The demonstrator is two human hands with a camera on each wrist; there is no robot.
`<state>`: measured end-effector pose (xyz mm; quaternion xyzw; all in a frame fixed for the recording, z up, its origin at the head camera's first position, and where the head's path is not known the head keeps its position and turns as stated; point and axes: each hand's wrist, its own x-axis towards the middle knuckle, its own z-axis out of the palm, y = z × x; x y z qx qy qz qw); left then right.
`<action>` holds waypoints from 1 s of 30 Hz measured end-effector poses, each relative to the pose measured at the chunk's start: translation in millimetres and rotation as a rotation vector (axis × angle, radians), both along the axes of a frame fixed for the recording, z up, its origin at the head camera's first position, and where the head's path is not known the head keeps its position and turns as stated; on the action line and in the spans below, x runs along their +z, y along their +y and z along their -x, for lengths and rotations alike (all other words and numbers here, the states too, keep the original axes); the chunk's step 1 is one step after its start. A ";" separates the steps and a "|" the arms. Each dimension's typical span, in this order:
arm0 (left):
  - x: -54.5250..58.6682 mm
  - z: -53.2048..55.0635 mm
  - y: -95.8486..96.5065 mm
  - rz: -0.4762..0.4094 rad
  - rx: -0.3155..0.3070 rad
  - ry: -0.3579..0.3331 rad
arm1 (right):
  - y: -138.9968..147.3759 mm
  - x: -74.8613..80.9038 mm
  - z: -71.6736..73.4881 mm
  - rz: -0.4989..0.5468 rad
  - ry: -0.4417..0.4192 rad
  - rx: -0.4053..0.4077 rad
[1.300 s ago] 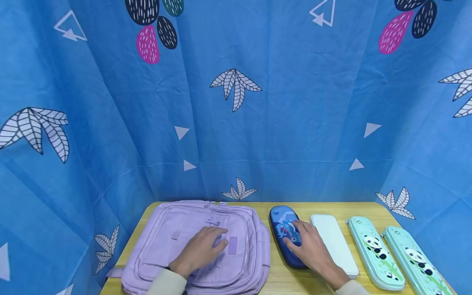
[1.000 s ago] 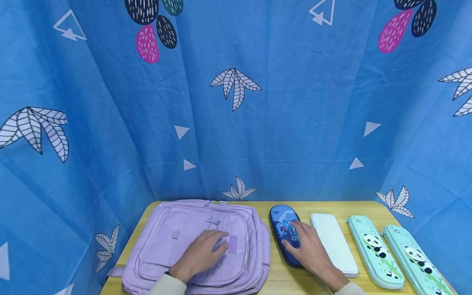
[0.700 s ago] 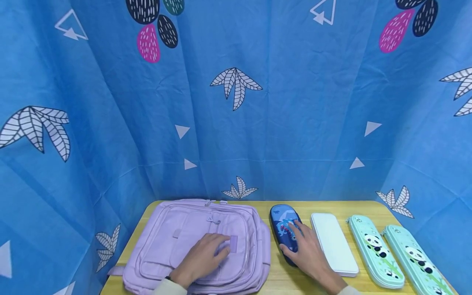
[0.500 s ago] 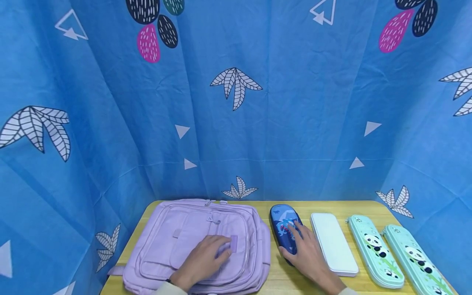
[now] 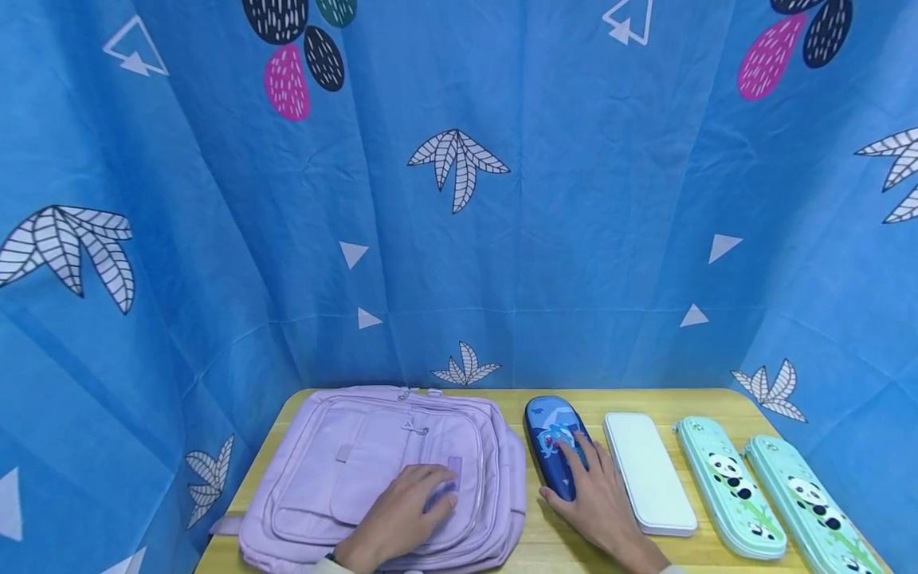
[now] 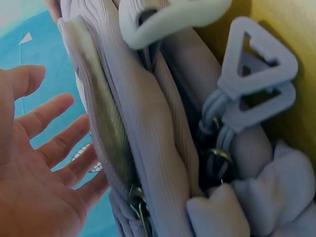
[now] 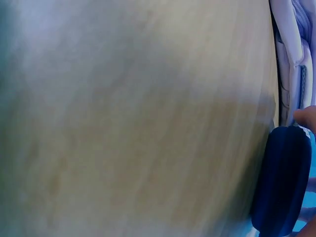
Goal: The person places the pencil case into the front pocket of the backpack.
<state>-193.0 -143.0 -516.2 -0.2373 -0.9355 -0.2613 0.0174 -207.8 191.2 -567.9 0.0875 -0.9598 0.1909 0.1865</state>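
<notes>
A lilac backpack [image 5: 373, 446] lies flat at the left of the wooden table. My left hand [image 5: 405, 510] is over its lower front, fingers extended and loosely spread. In the left wrist view that hand [image 6: 44, 163] holds nothing, beside the bag's zipped edge [image 6: 108, 118]. Right of the bag lies a dark blue pencil case [image 5: 548, 434] with a cartoon animal print. My right hand [image 5: 598, 502] is over its near right part, thumb and fingers spread. The right wrist view shows the case's near end [image 7: 281, 182] with fingertips beside it; contact is unclear.
A plain white case [image 5: 649, 470] lies right of my right hand. Farther right are two mint-green panda cases [image 5: 727, 482], side by side. Triangular plastic pulls [image 6: 256, 69] hang at the bag's near side. A blue patterned curtain [image 5: 459, 263] stands behind and beside the table [image 5: 488, 392].
Both hands have drifted a little toward the table's near edge, and the left also slightly rightward. More of the blue pencil case's print shows. The bag and cases lie where they were.
</notes>
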 end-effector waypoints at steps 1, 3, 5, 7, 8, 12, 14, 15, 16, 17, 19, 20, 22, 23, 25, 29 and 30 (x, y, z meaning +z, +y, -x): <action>-0.3 -0.7 0.6 0.004 -0.001 0.003 | 0.1 -0.6 0.1 0.000 -0.004 -0.003; -0.4 -2.2 2.4 0.017 0.000 -0.005 | 0.4 -2.0 -0.2 0.001 -0.013 -0.007; -0.5 -3.7 4.2 0.036 0.000 -0.019 | 0.7 -3.2 -0.1 0.004 -0.022 -0.009; -0.9 -5.2 6.0 0.051 0.000 -0.035 | 1.0 -4.3 -0.3 0.010 -0.031 -0.010; -1.3 -5.7 6.9 0.060 0.000 -0.044 | 1.1 -4.9 -0.1 0.013 -0.032 -0.010; -4.4 -8.6 9.7 0.098 -0.012 -0.052 | 1.1 -6.4 1.0 0.027 -0.033 -0.003; -6.3 -10.4 11.3 0.122 -0.020 -0.050 | 1.1 -7.0 1.3 0.030 -0.035 -0.001; -7.6 -11.1 12.1 0.134 -0.022 -0.051 | 1.1 -7.1 1.1 0.032 -0.037 -0.001; -8.9 -11.8 12.8 0.141 -0.024 -0.051 | 1.2 -7.2 0.9 0.034 -0.040 0.000; -9.7 -12.3 13.7 0.147 -0.024 -0.054 | 1.3 -7.2 0.5 0.037 -0.044 -0.001; -11.2 -12.9 15.4 0.160 -0.023 -0.064 | 1.4 -6.8 0.2 0.037 -0.048 -0.002; -11.6 -13.2 16.2 0.160 -0.022 -0.073 | 1.4 -6.8 0.3 0.037 -0.050 -0.001; -11.8 -13.9 17.9 0.157 -0.018 -0.099 | 1.6 -6.3 0.1 0.040 -0.054 -0.001; -11.4 -14.4 18.9 0.158 -0.015 -0.117 | 1.8 -6.2 0.0 0.042 -0.057 -0.001; -11.6 -15.1 20.3 0.157 -0.016 -0.134 | 2.1 -6.0 0.0 0.043 -0.060 0.000; -13.8 -16.3 22.2 0.159 -0.019 -0.143 | 2.7 -6.0 -0.1 0.045 -0.066 0.001; -15.0 -16.3 22.4 0.161 -0.022 -0.135 | 2.6 -5.9 0.0 0.045 -0.066 0.001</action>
